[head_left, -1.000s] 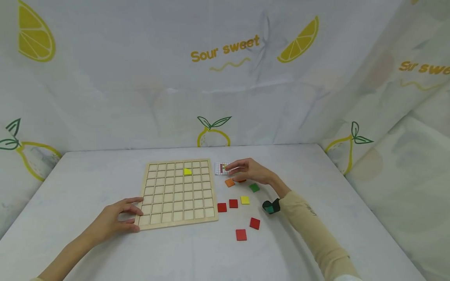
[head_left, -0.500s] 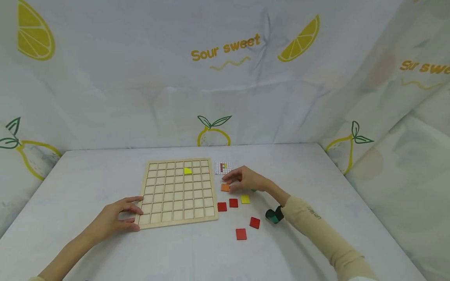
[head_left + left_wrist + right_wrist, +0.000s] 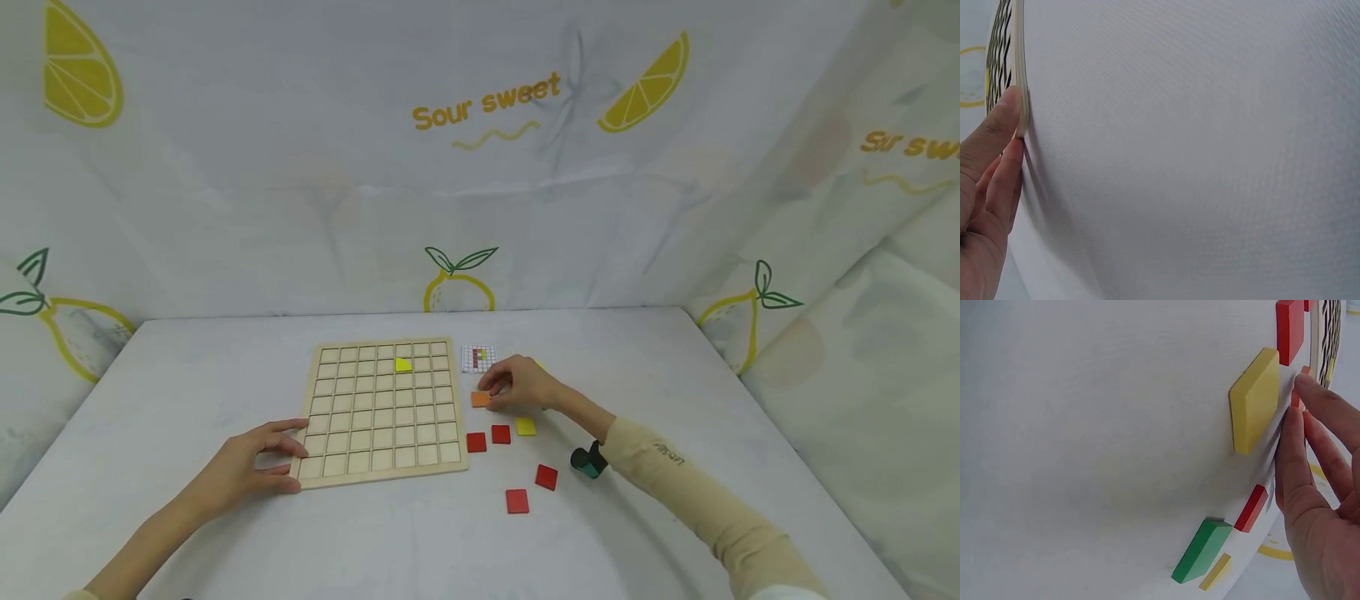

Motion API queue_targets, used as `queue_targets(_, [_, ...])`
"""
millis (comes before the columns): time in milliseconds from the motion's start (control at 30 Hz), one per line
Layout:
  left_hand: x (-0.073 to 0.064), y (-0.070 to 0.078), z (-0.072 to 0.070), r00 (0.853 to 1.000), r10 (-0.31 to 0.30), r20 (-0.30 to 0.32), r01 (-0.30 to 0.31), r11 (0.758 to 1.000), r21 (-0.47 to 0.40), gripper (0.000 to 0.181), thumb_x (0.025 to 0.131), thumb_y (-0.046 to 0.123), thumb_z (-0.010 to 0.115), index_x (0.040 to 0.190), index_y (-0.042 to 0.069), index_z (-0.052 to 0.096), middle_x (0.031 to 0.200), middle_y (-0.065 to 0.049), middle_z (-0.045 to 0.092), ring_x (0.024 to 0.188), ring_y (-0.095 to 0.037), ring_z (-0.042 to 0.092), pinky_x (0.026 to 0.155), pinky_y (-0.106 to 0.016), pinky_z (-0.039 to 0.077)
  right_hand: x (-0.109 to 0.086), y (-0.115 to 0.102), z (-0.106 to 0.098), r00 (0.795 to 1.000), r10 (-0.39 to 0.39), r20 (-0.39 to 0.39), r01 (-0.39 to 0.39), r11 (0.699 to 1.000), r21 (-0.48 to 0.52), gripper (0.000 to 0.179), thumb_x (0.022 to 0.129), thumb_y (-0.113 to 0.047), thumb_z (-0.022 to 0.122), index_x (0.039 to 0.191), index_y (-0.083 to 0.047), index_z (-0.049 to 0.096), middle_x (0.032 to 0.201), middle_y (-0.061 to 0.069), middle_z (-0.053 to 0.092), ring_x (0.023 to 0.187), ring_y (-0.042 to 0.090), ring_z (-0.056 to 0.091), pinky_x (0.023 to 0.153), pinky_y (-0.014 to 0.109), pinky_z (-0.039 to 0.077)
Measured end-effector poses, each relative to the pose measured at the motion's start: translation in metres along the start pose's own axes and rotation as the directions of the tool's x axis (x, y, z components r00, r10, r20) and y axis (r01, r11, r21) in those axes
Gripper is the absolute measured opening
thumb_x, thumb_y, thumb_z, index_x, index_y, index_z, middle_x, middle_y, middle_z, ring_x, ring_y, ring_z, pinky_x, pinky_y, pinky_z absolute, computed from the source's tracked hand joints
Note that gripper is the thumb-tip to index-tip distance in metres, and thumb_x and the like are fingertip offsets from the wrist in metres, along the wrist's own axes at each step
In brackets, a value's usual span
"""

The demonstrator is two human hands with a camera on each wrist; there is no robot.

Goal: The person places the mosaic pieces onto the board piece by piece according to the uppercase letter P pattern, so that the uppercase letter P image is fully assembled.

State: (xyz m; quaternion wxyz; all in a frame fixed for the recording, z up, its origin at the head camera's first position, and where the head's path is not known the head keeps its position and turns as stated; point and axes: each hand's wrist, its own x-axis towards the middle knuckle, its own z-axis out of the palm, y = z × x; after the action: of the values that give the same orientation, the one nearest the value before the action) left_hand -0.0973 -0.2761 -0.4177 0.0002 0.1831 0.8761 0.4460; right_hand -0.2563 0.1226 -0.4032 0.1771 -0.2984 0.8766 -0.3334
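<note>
Orange tile (image 3: 480,400) now lies squared, just right of the wooden board (image 3: 458,417).
Down from the card (image 3: 478,358), the right hand (image 3: 521,386) pinches it, apparently aligning it; the left hand (image 3: 232,471), fingers relaxed, touches the board's left edge.

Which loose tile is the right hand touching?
The orange tile, just right of the board. The right hand pinches it, while the green tile and the four red tiles in front lie untouched.
</note>
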Motion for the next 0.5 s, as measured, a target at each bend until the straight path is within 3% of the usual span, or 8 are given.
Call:
queue_targets(200, [0.0001,0.0006,0.0004,1.0,-0.01,0.009,0.01,1.0,0.0,0.032,0.068,0.012,0.085,0.094,0.007,0.068,0.132,-0.027,0.05,0.103,0.012,0.052,0.076,-0.023,0.06,0.0003,-0.0008,0.001,1.0,0.016,0.026,-0.016,1.0,-0.006,0.025,0.079,-0.009,0.079,0.102,-0.004,0.07,0.087,-0.001,0.065,0.077,0.011,0.056,0.07,0.015,0.053])
queue_targets(500, [-0.0001,0.0004,0.0005,1.0,-0.006,0.002,0.006,1.0,0.012,0.032,0.068,0.013,0.085,0.095,0.008,0.068,0.132,-0.026,0.051,0.103,0.01,0.054,0.075,-0.024,0.06,-0.0016,-0.0011,0.0027,1.0,0.0,-0.011,0.0,1.0,0.003,0.023,0.08,-0.009,0.079,0.1,-0.002,0.07,0.087,0.002,0.064,0.076,0.012,0.055,0.069,0.015,0.053])
